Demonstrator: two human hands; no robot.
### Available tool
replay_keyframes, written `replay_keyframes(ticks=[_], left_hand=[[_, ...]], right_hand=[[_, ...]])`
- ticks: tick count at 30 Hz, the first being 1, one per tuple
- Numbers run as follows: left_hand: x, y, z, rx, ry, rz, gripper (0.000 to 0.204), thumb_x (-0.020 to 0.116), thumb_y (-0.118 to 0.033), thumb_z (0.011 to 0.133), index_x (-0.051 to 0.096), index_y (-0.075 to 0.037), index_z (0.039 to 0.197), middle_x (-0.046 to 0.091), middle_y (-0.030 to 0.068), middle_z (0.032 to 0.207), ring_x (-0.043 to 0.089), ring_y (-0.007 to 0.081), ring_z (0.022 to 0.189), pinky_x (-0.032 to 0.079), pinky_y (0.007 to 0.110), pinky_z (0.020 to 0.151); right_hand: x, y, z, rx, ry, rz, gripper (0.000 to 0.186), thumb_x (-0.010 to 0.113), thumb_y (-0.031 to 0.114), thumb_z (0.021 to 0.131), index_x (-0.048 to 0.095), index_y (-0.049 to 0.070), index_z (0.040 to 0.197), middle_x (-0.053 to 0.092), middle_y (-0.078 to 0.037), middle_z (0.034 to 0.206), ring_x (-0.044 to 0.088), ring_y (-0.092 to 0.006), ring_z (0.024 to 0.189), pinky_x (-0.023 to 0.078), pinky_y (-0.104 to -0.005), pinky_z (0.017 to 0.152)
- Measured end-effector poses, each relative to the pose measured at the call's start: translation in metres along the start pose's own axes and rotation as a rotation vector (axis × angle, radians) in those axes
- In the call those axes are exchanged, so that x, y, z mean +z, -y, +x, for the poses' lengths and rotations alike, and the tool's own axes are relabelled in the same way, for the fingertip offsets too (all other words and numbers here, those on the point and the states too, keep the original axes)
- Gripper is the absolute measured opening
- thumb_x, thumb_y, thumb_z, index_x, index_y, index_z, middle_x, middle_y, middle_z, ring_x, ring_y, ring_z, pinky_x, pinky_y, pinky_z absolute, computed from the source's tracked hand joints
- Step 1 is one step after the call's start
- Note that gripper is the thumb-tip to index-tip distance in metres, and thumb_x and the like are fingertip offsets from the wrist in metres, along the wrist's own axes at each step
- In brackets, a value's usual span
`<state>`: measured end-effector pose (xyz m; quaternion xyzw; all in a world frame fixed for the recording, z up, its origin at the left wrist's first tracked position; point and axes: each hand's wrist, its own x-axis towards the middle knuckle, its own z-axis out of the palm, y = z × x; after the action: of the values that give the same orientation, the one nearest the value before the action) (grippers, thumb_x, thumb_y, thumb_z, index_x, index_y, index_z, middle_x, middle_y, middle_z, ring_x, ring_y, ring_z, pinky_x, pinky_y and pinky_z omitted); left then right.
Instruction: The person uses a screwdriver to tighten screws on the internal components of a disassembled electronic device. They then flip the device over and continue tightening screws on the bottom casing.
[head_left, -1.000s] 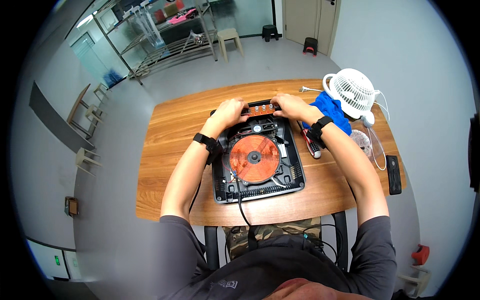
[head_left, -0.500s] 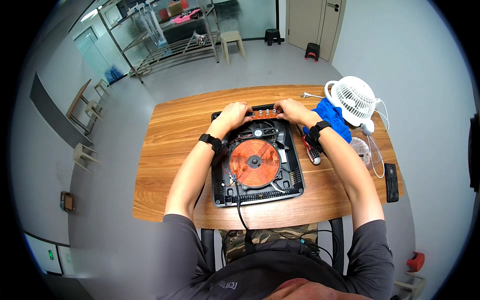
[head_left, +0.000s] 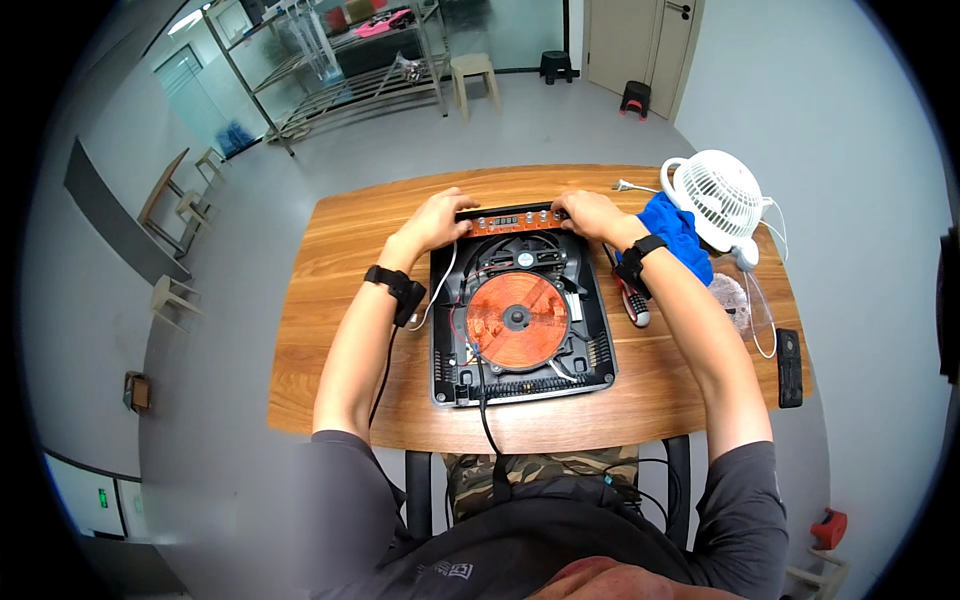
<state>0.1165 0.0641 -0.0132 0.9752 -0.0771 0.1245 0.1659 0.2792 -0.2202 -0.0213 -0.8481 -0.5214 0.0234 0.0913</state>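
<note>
An opened induction cooker (head_left: 600, 385) lies on the table in front of me, with a round copper coil (head_left: 517, 320) and a black fan (head_left: 525, 258) showing inside its black casing. Along its far side sits a narrow orange circuit board (head_left: 512, 222) with a small display and round buttons. My left hand (head_left: 440, 218) grips the board's left end, its thumb on the near side and fingers at the far rim. At the other end, my right hand (head_left: 590, 216) is closed on the board's right corner, its fingertips partly hidden. A white cable (head_left: 440, 285) runs beside the casing below my left hand.
Right of the cooker lies a red-and-black screwdriver (head_left: 636, 304), partly under my right forearm. Beyond it are a blue cloth (head_left: 675, 232), a white fan (head_left: 712, 198), a clear round piece (head_left: 731, 300) and a black strip-shaped object (head_left: 789, 368). A black cord (head_left: 484, 405) trails toward me.
My left hand has slid left along the board to its end, uncovering the display. The right hand stays at the right end. The white cable left of the casing now shows.
</note>
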Motion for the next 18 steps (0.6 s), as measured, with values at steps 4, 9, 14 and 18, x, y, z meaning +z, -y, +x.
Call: replay_keyframes(ticks=[4,9,14,18], left_hand=[[-0.015,0.028,-0.026,-0.092,0.117,0.02,0.043,0.073,-0.008,0.078,0.07,-0.004,0.12,0.065,0.0177,0.113,0.064,0.035,0.111,0.052,0.041,0.099],[-0.019,0.02,-0.036,-0.113,0.124,-0.02,0.042,0.076,-0.01,0.077,0.071,-0.002,0.118,0.066,0.0168,0.114,0.063,0.0343,0.111,0.052,0.041,0.098],[-0.006,0.033,-0.031,-0.081,0.112,0.054,0.046,0.084,-0.018,0.076,0.072,0.0,0.116,0.066,0.0166,0.115,0.063,0.034,0.111,0.051,0.041,0.098],[0.001,0.034,-0.026,-0.101,0.096,0.059,0.041,0.085,-0.018,0.074,0.074,-0.001,0.11,0.067,0.0157,0.111,0.063,0.035,0.11,0.051,0.041,0.098]], right_hand=[[-0.004,0.005,-0.001,0.005,-0.005,0.036,0.036,0.075,0.012,0.083,0.069,0.005,0.118,0.07,-0.017,0.116,0.064,-0.0356,0.114,0.053,-0.0446,0.095],[0.004,-0.004,0.002,-0.035,-0.03,0.024,0.036,0.076,0.011,0.083,0.069,0.006,0.117,0.07,-0.017,0.114,0.065,-0.0368,0.111,0.053,-0.0454,0.094],[-0.001,0.002,0.005,-0.034,-0.002,-0.001,0.035,0.077,0.01,0.082,0.069,0.005,0.116,0.071,-0.018,0.111,0.065,-0.0383,0.108,0.052,-0.046,0.093],[0.0,-0.002,0.006,-0.011,0.006,0.014,0.035,0.077,0.01,0.082,0.07,0.005,0.116,0.071,-0.018,0.109,0.066,-0.0388,0.106,0.053,-0.0465,0.092]])
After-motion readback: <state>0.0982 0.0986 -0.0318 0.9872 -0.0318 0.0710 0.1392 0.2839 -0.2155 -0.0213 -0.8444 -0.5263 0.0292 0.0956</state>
